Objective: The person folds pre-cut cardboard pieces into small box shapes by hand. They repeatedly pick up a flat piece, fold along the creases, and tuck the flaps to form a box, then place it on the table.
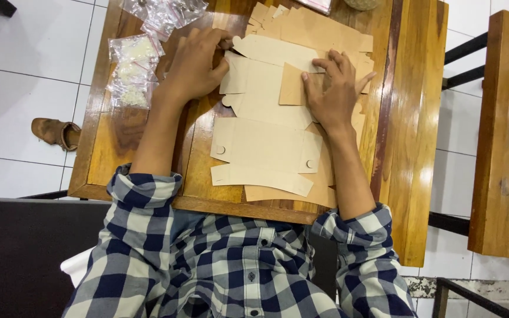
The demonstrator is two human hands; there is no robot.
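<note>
From the head view, looking straight down: a person in a blue-and-white checked shirt (231,265) sits at a wooden table (413,118) with a flat, die-cut cardboard box blank (266,144) spread out in front of them. The left hand (195,65) is curled over the blank's upper left corner, fingers bent and pinching at the edge of the card there. The right hand (334,94) lies flat and spread, fingers open, pressing a folded flap (293,85) down against the sheet; it grips nothing, just pushes. So 1 flap is turned over, brown underside up, near the top right of the blank.

The rest of the blank is flat: the long lower panels with their 2 small round tabs lie unfolded near the table's front edge, touching the sheets beneath. By my reckoning this is the very start of shaping the box, 1 crease in hand and every other panel left to do.

Under and beyond the blank sits a stack of more flat blanks (319,29), fanned out. Off by the left hand, several small clear plastic bags (134,70) of pale contents sit in a cluster at the table's left edge. A brown sandal (54,132) lies on the white tiled floor, and a wooden bench (505,135) stands to the right.
</note>
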